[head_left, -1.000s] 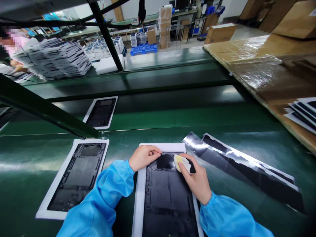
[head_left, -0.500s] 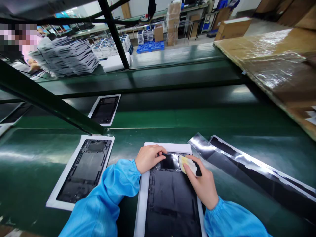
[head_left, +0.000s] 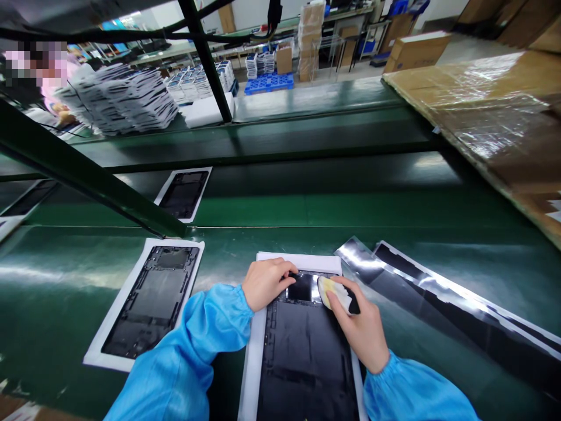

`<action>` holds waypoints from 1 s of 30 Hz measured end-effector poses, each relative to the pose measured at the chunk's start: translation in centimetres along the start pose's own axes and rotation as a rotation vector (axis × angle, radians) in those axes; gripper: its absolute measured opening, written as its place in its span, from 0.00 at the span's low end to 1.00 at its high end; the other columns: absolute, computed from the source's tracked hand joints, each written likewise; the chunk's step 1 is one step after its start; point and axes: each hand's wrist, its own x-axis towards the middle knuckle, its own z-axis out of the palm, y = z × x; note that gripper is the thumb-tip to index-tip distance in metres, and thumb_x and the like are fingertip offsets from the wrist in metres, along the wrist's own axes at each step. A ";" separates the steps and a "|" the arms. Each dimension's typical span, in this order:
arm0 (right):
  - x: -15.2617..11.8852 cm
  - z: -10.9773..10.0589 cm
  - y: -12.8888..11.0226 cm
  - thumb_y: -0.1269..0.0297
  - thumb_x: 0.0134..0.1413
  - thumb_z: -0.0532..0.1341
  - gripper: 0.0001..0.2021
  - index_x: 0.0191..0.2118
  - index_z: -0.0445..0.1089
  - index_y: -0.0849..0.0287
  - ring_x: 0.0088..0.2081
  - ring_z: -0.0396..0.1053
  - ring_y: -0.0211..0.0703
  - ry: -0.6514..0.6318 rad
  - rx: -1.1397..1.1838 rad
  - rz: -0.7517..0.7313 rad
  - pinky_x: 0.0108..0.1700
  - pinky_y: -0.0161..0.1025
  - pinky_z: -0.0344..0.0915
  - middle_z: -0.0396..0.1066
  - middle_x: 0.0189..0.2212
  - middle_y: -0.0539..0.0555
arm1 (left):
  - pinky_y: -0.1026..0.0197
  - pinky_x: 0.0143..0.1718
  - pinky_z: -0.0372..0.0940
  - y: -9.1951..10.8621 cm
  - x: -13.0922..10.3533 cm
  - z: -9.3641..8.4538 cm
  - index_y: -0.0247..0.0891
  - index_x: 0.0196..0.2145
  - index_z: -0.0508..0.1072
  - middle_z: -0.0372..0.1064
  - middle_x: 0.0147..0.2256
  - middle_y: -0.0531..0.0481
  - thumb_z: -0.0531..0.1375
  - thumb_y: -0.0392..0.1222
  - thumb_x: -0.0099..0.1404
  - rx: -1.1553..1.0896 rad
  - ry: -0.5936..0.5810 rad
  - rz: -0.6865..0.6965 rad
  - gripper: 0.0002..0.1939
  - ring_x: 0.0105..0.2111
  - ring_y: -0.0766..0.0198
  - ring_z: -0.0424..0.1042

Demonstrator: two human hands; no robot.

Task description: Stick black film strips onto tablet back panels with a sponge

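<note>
A black device panel (head_left: 309,356) lies on white sheets in front of me. Near its top is a shiny dark film piece (head_left: 301,287). My left hand (head_left: 266,282) rests at the panel's upper left, thumb and forefinger drawn together at the film's left edge; what they may pinch is too small to make out. My right hand (head_left: 362,327) is closed round a whitish-yellow pad with a black back (head_left: 333,294), its edge touching the film's right end.
Another panel (head_left: 153,298) on white paper lies left, under a slanting green bar (head_left: 87,169). A further panel (head_left: 184,194) is on the belt behind. Dark film strips (head_left: 451,298) lie right. A person (head_left: 55,88) is at the far left, beside stacked sheets (head_left: 118,99).
The panel on the belt behind has shifted slightly left. Both hands keep nearly the same place and hold; the view has moved a little.
</note>
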 end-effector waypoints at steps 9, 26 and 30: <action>0.1 0.0 -0.3 0.54 0.60 0.56 0.14 0.44 0.69 0.57 0.35 0.74 0.50 -0.019 -0.004 0.037 0.30 0.38 0.69 0.75 0.39 0.55 | 0.60 0.36 0.64 0.1 -2.2 0.0 0.39 0.44 0.71 0.70 0.40 0.48 0.59 0.39 0.69 0.410 0.084 0.221 0.06 0.40 0.58 0.68; 0.2 2.4 -2.2 0.59 0.65 0.50 0.13 0.48 0.67 0.56 0.22 0.71 0.46 -0.029 -0.250 -0.139 0.24 0.37 0.62 0.74 0.27 0.51 | 0.47 0.53 0.64 -2.9 -5.4 0.9 0.46 0.56 0.68 0.63 0.57 0.48 0.57 0.42 0.70 0.229 0.043 0.428 0.18 0.60 0.48 0.56; 0.9 3.8 -3.2 0.63 0.64 0.51 0.11 0.48 0.67 0.55 0.26 0.73 0.46 -0.103 -0.265 -0.205 0.27 0.35 0.63 0.75 0.30 0.52 | 0.46 0.52 0.65 -3.0 -5.3 1.4 0.43 0.57 0.68 0.64 0.57 0.47 0.57 0.42 0.70 0.238 0.078 0.452 0.18 0.59 0.47 0.57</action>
